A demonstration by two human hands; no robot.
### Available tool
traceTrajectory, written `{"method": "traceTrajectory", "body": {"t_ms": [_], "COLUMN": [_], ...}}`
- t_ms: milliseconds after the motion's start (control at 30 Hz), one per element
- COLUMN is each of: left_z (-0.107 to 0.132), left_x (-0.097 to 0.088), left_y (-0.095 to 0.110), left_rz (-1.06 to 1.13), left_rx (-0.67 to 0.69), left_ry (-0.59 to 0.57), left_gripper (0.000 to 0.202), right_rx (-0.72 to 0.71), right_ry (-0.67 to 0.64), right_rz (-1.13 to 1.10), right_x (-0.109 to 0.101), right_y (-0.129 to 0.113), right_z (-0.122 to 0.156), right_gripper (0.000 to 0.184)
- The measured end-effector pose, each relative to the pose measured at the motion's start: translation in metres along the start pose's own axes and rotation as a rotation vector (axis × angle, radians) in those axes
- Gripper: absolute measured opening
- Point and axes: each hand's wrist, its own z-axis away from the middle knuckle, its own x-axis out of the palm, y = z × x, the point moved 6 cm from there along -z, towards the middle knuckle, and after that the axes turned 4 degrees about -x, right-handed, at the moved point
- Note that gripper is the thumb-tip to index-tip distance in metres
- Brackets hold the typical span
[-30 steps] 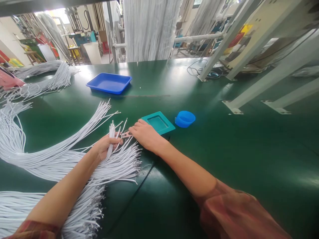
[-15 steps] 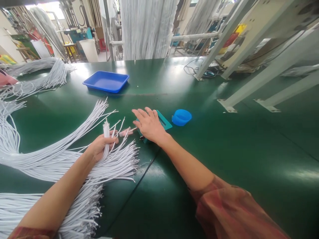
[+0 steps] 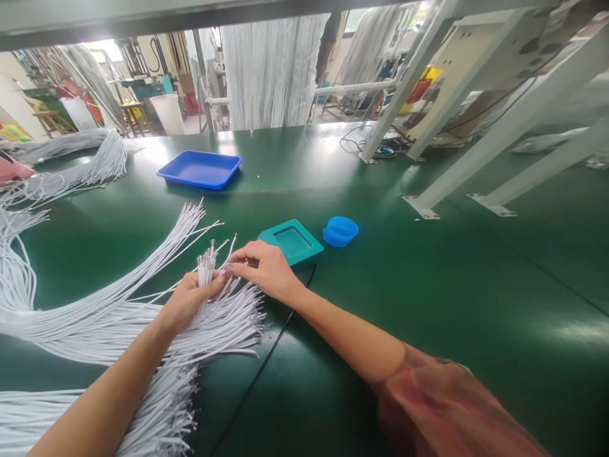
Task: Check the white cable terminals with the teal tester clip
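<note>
My left hand (image 3: 193, 295) is closed around a small bunch of white wires (image 3: 205, 271), whose metal-tipped ends stick up above the fingers. My right hand (image 3: 261, 270) meets it from the right, thumb and forefinger pinched at a single white wire (image 3: 232, 246); the exact grip point is partly hidden. Below both hands a thick pile of white wires (image 3: 223, 327) fans out, ends pointing right. Just beyond my right hand lies a teal plate (image 3: 307, 244) with a square recess, partly covered by the hand.
A blue round cup (image 3: 340, 231) stands right of the plate, and a blue tray (image 3: 202, 168) sits farther back. More wire bundles (image 3: 95, 158) lie on the left. White metal legs (image 3: 447, 171) rise from the green table (image 3: 428, 317) at right. A dark seam crosses it.
My right hand has come off the teal plate, moving left to the wires at my left hand, and its fingers have closed. The pinkish object between the hands is out of sight.
</note>
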Motion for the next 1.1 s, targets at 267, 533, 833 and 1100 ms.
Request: {"method": "traceTrajectory", "body": {"t_ms": [267,533,833,1100], "left_z": [0.003,0.004,0.003,0.003], "left_x": [-0.012,-0.011,-0.007,-0.007], "left_y": [0.002,0.001,0.004,0.000], "left_rz": [-0.018,0.049,0.149,0.151], "left_rx": [0.145,0.125,0.060,-0.008], "left_ry": [0.286,0.280,0.141,0.057], "left_gripper": [0.025,0.019,0.014,0.012], "right_rx": [0.056,0.323,0.556,0.064], "right_ry": [0.084,0.022,-0.135,-0.181], "right_rz": [-0.184,-0.696,-1.068,-0.568], "right_x": [0.008,0.024,0.045,0.017], "right_y": [0.009,0.020,0.025,0.000], "right_z": [0.006,0.010,0.015,0.004], "right_gripper": [0.011,0.013,0.027,0.019]}}
